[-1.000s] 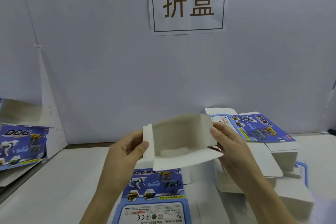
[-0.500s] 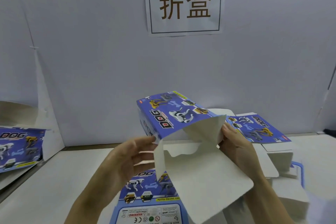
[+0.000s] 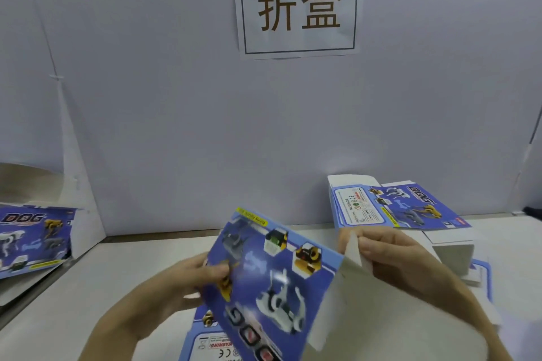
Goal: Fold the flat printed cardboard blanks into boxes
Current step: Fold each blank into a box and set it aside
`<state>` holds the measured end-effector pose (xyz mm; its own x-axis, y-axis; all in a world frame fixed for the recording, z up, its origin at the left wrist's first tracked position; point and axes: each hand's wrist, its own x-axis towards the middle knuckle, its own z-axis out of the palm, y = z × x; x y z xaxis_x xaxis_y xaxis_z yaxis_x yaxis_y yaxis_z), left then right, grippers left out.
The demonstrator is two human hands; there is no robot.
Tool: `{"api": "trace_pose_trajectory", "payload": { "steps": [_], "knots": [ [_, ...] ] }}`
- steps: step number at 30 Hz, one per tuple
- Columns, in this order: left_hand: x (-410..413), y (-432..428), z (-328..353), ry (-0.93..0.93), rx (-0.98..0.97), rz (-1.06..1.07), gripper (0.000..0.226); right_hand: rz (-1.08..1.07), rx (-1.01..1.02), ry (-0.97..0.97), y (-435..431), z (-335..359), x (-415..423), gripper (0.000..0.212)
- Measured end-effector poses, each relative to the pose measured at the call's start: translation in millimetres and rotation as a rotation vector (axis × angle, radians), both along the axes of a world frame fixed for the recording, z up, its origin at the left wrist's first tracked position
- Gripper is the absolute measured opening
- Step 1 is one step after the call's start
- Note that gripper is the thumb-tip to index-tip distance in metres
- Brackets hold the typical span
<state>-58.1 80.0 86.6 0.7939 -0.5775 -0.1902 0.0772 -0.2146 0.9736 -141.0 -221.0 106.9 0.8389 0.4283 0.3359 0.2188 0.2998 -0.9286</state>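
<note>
A half-folded blue box point(image 3: 272, 281) printed with robot dogs and "DOG" is held above the table, its printed face turned toward me. My left hand point(image 3: 190, 281) grips its left edge, thumb on the printed face. At the box's right end my right hand point(image 3: 390, 261) pinches a white flap point(image 3: 353, 252). Under the box lies a flat printed blank point(image 3: 205, 343), mostly hidden.
A stack of flat printed blanks point(image 3: 396, 208) lies at the back right with white folded cardboard point(image 3: 451, 255) in front of it. Another printed box point(image 3: 32, 237) sits at the left edge. A white backdrop with a paper sign point(image 3: 299, 6) stands behind the table.
The box has turned from its white inside facing me to its printed blue face facing me and sunk lower. My right hand shifted to pinch the end flap.
</note>
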Motion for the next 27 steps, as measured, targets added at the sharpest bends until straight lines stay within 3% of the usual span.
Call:
{"api": "trace_pose_trajectory", "payload": {
  "steps": [2,5,9,12,15,17,19,25,27],
  "knots": [
    [1.4,1.5,-6.1,0.082,-0.022,-0.075,0.100,-0.011,-0.071,0.018,-2.6,2.7,2.0,0.021],
    [8.1,-0.1,-21.7,0.326,-0.266,0.010,0.085,-0.094,-0.121,0.052,0.9,2.3,13.6,0.036],
    [14.8,-3.7,-26.4,0.299,-0.452,0.142,0.080,-0.395,0.189,0.241,15.5,1.8,35.2,0.065],
    [20.1,1.2,-25.9,0.185,-0.512,0.260,0.047,-0.370,0.484,0.357,17.3,-7.1,36.4,0.032],
    [26.9,1.7,-25.2,0.095,-0.651,0.411,0.026,-0.329,0.604,0.358,18.3,-15.5,30.8,0.048],
    [27.2,-0.1,-22.0,0.047,-0.677,0.470,0.022,-0.430,0.592,0.306,20.6,-18.1,33.8,0.030],
    [23.8,-1.0,-17.4,0.024,-0.677,0.483,0.020,-0.638,0.446,0.174,25.6,-17.9,36.1,0.018],
    [14.8,-7.9,-7.4,-0.023,-0.590,0.463,0.017,-1.399,-0.446,-0.452,31.9,-32.7,39.8,0.030],
    [12.1,-11.1,-4.8,-0.026,-0.568,0.467,0.016,-1.412,-0.508,-0.511,35.5,-30.0,39.3,0.038]
  ]
}}
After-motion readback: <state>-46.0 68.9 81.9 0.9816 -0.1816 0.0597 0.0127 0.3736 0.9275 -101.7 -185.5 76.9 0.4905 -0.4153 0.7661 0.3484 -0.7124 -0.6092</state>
